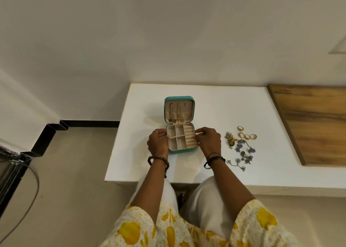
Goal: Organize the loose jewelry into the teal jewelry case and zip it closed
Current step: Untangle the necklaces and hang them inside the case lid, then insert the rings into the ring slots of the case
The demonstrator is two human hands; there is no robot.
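Observation:
The teal jewelry case lies open on the white table, its lid standing at the far side with thin chains hanging inside. Its cream tray shows several bare compartments and ring rolls. My left hand grips the tray's left edge with curled fingers. My right hand grips the right edge the same way. Loose jewelry lies to the right: several gold rings, a gold ornament and silver flower-shaped pieces on chains.
A wooden panel sits on the table's right part, beyond the jewelry. The table's near edge runs just above my knees. Tiled floor and a black skirting lie to the left, with a dark metal frame at the far left.

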